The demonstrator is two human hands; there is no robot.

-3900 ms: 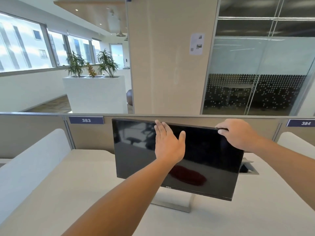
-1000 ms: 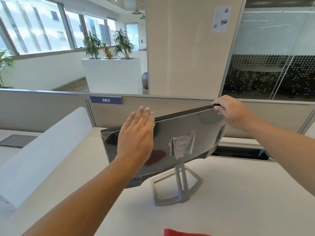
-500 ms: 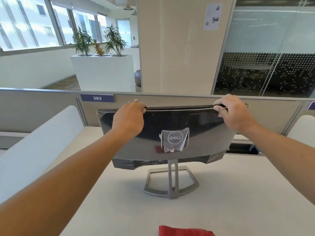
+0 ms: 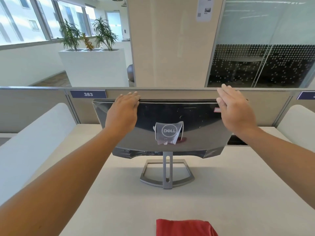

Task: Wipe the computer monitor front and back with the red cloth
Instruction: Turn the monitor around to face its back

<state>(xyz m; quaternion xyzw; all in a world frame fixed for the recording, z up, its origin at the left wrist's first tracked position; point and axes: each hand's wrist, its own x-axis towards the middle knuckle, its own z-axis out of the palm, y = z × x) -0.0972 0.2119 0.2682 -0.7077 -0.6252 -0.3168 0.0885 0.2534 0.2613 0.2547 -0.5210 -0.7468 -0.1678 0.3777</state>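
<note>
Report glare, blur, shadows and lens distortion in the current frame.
Head view: the glossy back of the monitor mirrors the red cloth as a reddish patch near the logo; the right hand shows motion blur, the left hand is sharp; a soft shadow lies on the desk under the monitor; the wide lens tilts the window frames.

the person's left hand (image 4: 123,110) and right hand (image 4: 236,111) are bare, with nothing worn on the fingers or wrists that show. the left forearm (image 4: 68,171) and right forearm (image 4: 286,150) are bare too, uncovered all the way to the near edge of the view. the right hand's fingertips look slightly blurred.
</note>
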